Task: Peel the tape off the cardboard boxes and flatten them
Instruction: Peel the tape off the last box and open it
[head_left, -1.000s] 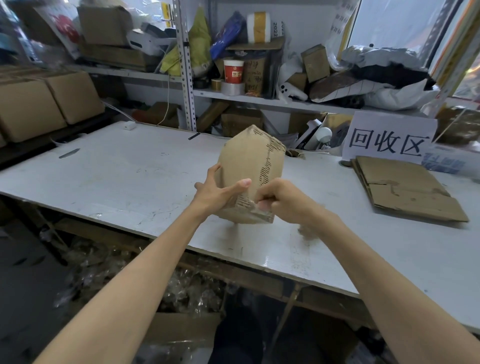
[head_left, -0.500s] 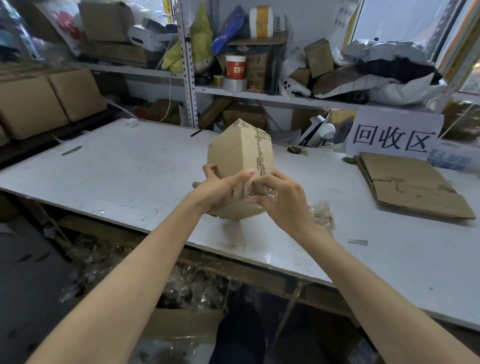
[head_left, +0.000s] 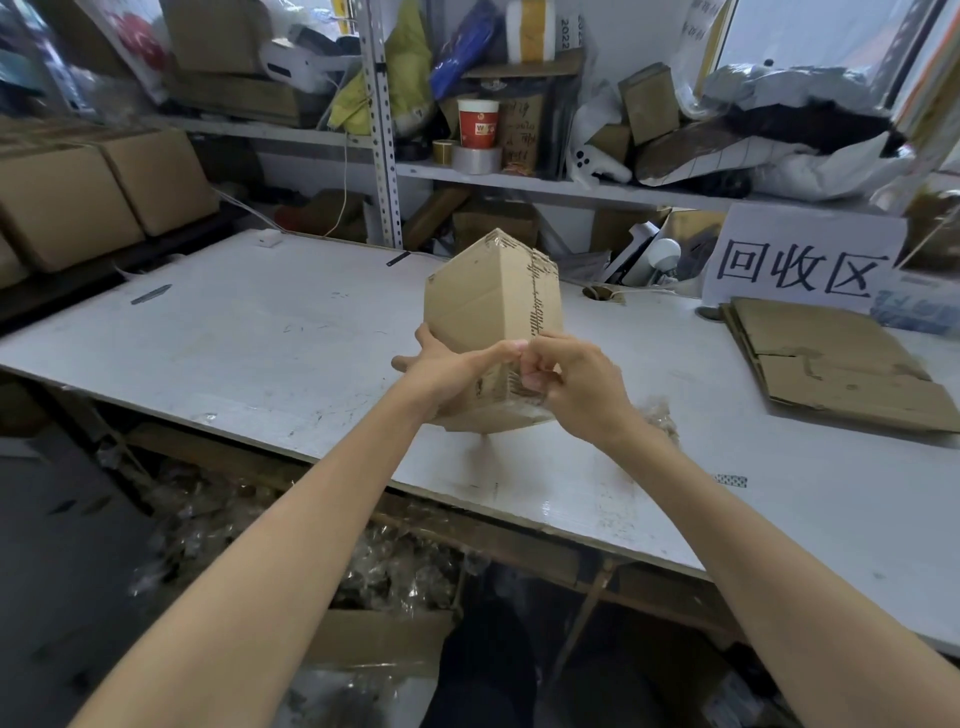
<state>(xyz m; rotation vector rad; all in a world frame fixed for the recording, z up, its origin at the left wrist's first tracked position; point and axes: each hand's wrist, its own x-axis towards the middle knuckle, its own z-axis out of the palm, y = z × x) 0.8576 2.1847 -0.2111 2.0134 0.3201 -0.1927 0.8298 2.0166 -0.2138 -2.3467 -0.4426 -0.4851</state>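
A small brown cardboard box stands tilted on one corner above the white table, with clear printed tape running along its right edge. My left hand grips the box's lower left side, thumb across the front. At the lower right edge, my right hand has its fingers curled and pinches the tape end. A crumpled wad of clear peeled tape lies on the table just right of my right wrist.
A stack of flattened cardboard lies at the right below a white sign. Closed boxes sit at the left. Cluttered shelves run behind the table. A carton of crumpled tape sits under the table.
The box has turned a little and risen. My right hand has shifted from the box's bottom corner up to its lower right edge, fingers curling on the tape.
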